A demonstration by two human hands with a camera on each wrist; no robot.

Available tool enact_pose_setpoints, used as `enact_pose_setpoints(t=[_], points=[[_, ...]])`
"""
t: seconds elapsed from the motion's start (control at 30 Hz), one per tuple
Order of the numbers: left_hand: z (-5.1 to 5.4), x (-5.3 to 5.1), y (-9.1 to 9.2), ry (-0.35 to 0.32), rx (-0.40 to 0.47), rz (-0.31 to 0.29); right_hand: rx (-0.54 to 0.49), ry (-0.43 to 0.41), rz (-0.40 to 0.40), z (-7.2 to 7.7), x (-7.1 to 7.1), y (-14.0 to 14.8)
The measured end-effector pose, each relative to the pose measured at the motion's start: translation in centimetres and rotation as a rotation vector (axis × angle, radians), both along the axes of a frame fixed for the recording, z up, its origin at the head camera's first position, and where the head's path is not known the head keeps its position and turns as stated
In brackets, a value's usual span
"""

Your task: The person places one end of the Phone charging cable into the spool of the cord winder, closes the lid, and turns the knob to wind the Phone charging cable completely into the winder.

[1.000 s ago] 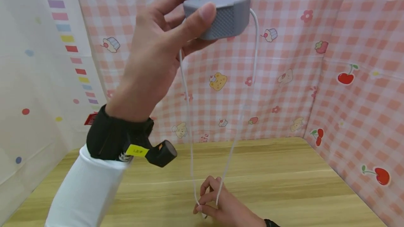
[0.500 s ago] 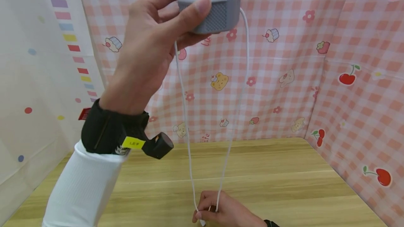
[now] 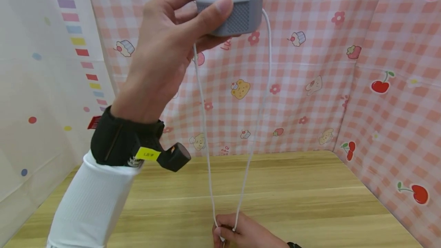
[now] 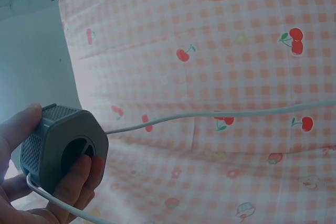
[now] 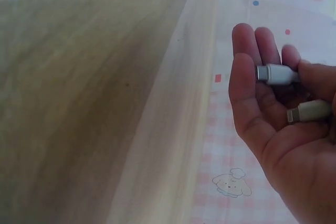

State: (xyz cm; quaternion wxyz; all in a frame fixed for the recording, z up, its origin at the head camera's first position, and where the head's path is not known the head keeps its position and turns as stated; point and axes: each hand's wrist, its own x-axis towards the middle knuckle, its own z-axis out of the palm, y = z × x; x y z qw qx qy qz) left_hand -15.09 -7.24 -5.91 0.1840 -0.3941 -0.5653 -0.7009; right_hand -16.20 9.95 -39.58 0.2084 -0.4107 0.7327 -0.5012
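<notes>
High in the head view, my left hand point(image 3: 160, 53) grips a grey hexagonal cable winder point(image 3: 237, 12) with textured sides, thumb on the near side. The left wrist view shows fingertips at the round opening in the winder's face point(image 4: 97, 129). Two strands of white charging cable point(image 3: 270, 45) hang from it down to my right hand point(image 3: 246, 230), low above the table. There, thumb and fingers pinch the cable's end. In the right wrist view a USB-C plug point(image 5: 281, 74) sits between thumb and fingers, and a Lightning-type plug point(image 5: 312, 111) lies over the palm.
A wood-grain table point(image 3: 293, 186) lies below the hands. Pink checked cloth point(image 3: 310, 60) hangs behind and on the right, and a white patterned cloth point(image 3: 44, 87) on the left. A black wrist camera point(image 3: 175, 156) sticks out from the left wrist.
My left hand and the winder have shifted slightly left, and the winder's top has tilted from view. The right hand has moved lower, its fingers closing around the cable end.
</notes>
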Motion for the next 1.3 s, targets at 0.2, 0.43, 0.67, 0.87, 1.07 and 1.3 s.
enact_pose_setpoints(t=[0.2, 0.43, 0.67, 0.87, 1.07, 1.3], points=[[-0.1, -0.1, 0.2, 0.003, -0.013, 0.021, -0.004, -0.087, -0.046, -0.2, 0.4, -0.1], [-0.3, -0.3, 0.6, 0.001, -0.052, 0.038, -0.067, -0.333, -0.066, -0.6, 1.0, -0.3], [-0.5, -0.2, 0.7, 0.037, -0.123, 0.104, 0.055, -0.052, -0.067, -0.8, 0.8, -0.1], [-0.6, -0.3, 0.3, 0.038, -0.191, 0.126, 0.017, -0.302, -0.078, -1.1, 1.4, -0.4], [-0.6, -0.1, 0.1, 0.017, -0.227, 0.121, 0.087, -0.175, -0.039, -1.0, 1.5, -0.2], [-0.5, -0.1, 0.2, -0.022, -0.192, 0.083, 0.079, -0.174, 0.0, -0.9, 1.7, -0.1]])
